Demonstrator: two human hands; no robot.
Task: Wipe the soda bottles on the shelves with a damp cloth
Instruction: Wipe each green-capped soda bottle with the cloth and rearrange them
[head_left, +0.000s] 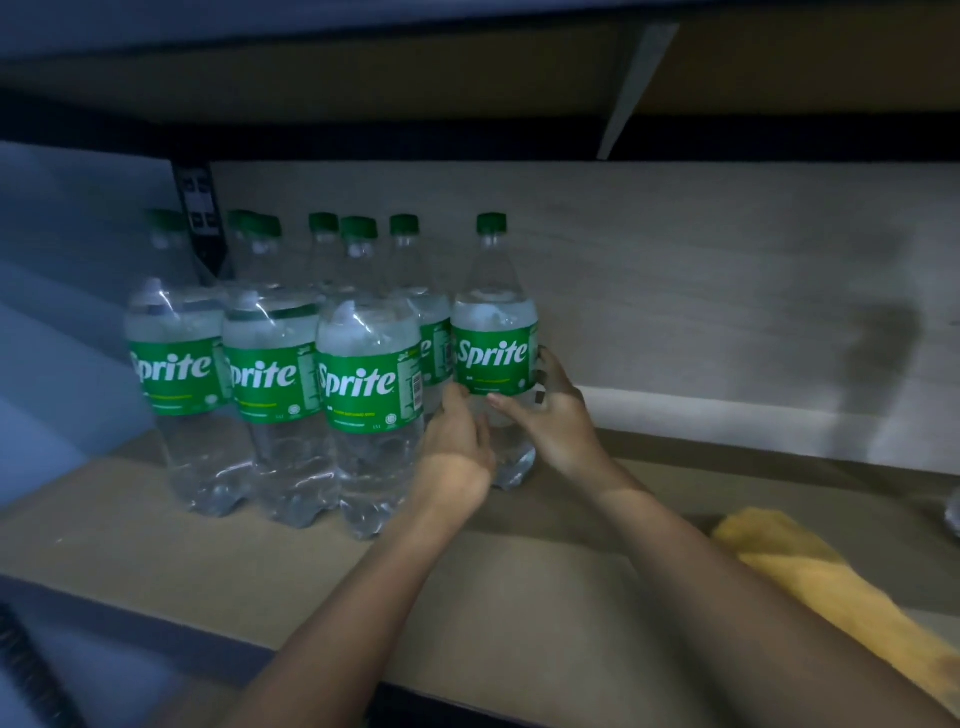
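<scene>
Both arms stretched forward, left hand (457, 441) and right hand (550, 415) cupped toward each other, fingers curled in a grip. Dim lighting, so fingertip contact looks likely, not certain.

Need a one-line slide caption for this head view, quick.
Both hands, left hand and right hand, hold the rightmost Sprite bottle on the shelf; yellow cloth lies aside.

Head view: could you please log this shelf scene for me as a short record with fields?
held bottle: Sprite bottle, upright on the shelf, at the right end of the group
left hand: grips the bottle's lower left side
right hand: fingers curled round its right side
other bottles: standing in rows to the left
cloth: yellow, lying on the shelf at right, untouched
</scene>
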